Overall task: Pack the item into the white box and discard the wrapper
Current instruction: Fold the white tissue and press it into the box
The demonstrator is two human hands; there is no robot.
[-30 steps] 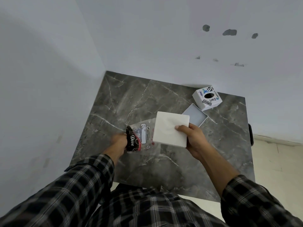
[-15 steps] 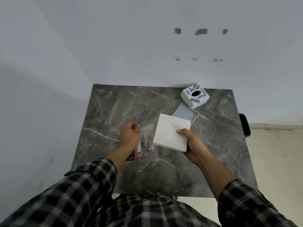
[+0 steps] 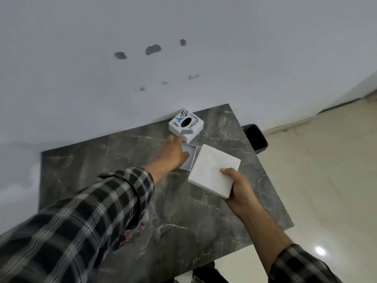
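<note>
From the head camera, the person's left hand (image 3: 173, 153) reached out over the open white box (image 3: 188, 158), which sat on the grey marble table (image 3: 183, 211). The fingers pointed down into the box, but the picture did not show if they were pinched on the item or loose, so that could not be told. The item itself could not be seen; it may have been under the hand. The right hand (image 3: 237, 188) held the flat white lid (image 3: 213, 170) by its near corner, thumb on top, just beside the open box.

A sticker-covered cube (image 3: 186, 125) with a dark round hole stood at the back of the table, touching the wall and close to the box. Near the front edge, partly under the left sleeve, lay a crinkly clear wrapper (image 3: 130, 236) with red and black print.

The item was probably small and light. The box and lid looked like thin stiff card, light and easy to dent, so holding them by the edges seemed best. The wrapper looked soft and slippery, so a pinch at one corner would likely lift it.

The box had little room around it, with the cube behind and the lid on its right. The middle of the table was open. A black bin (image 3: 256, 137) stood on the floor past the right edge, and the wrapper was well apart from it.
</note>
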